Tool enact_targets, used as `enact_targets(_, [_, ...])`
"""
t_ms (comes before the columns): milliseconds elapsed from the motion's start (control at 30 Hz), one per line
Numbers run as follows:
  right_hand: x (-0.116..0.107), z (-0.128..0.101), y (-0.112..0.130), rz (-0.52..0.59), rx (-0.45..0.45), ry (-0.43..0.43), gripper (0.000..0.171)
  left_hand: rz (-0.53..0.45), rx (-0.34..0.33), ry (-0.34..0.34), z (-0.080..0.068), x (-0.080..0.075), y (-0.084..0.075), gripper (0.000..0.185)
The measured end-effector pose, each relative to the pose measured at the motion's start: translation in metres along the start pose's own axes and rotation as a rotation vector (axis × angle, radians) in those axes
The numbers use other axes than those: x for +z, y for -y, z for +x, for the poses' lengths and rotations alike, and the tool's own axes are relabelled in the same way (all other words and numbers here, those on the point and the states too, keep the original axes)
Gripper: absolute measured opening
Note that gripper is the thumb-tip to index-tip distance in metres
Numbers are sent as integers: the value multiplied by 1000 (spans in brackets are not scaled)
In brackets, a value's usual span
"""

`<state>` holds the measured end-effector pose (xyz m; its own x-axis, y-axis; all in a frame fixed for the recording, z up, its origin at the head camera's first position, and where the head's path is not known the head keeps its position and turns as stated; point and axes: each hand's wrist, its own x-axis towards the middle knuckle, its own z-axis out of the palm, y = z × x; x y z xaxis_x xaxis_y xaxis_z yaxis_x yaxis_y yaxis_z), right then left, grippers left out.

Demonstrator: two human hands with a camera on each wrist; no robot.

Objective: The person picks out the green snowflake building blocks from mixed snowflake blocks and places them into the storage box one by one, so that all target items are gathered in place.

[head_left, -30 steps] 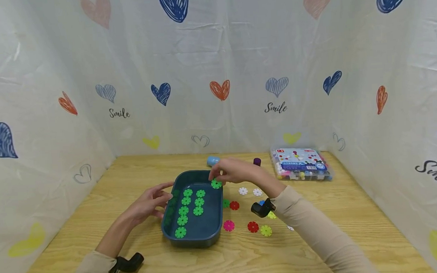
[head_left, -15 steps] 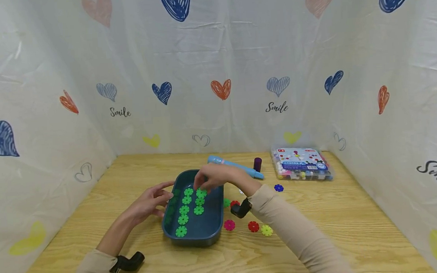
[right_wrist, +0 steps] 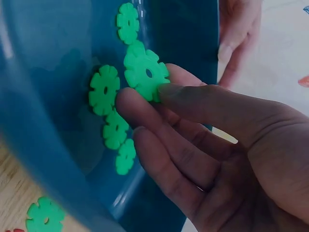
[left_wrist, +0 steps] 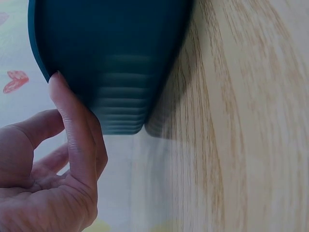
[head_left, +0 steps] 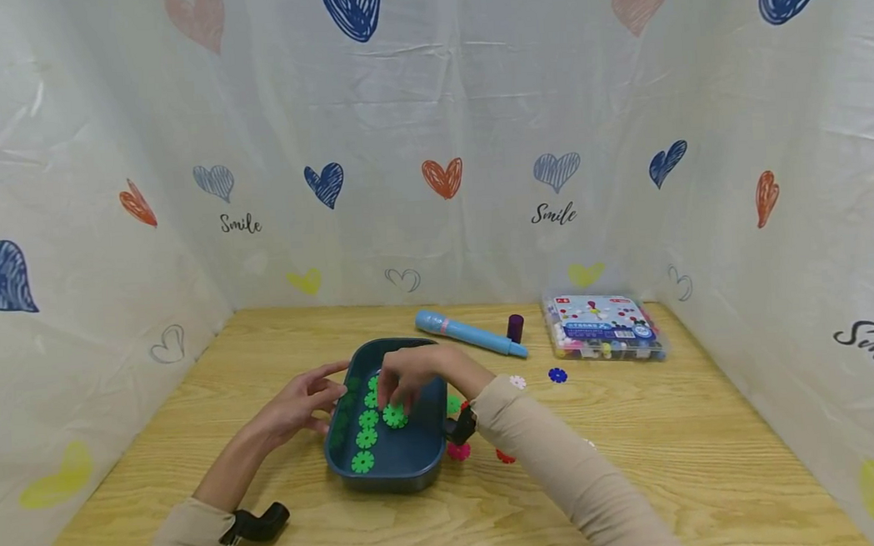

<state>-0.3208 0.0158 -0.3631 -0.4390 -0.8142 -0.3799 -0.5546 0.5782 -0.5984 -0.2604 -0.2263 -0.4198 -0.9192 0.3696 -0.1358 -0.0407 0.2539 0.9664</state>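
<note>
A dark blue tray stands on the table with several green flower-shaped discs in it, some lined up in a row along its left side. My left hand rests at the tray's left wall, its fingers touching the rim; in the left wrist view one finger lies against the outer side. Inside the tray, my right hand pinches a green flower-shaped disc between thumb and finger. Other green discs lie close to those fingers, and the hand partly hides them in the head view.
Right of the tray lie loose discs: green, pink, red, white and blue. Behind them are a light blue tube, a dark purple cylinder and a clear box of colourful pieces.
My right hand has carried the green disc from the tray's right rim leftward, then down toward the near side inside the tray. The left hand has stayed at the left wall.
</note>
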Motion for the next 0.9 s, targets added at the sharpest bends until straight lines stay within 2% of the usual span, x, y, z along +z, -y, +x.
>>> enact_targets(233, [3, 6, 3, -12, 14, 78, 20, -1, -4, 3, -1, -1, 0, 65])
enact_targets(400, [6, 6, 6, -18, 55, 115, 20, -2, -1, 5, -1, -1, 0, 66])
enact_targets(900, [9, 7, 15, -43, 134, 153, 21, -5, 4, 8, 0, -1, 0, 66])
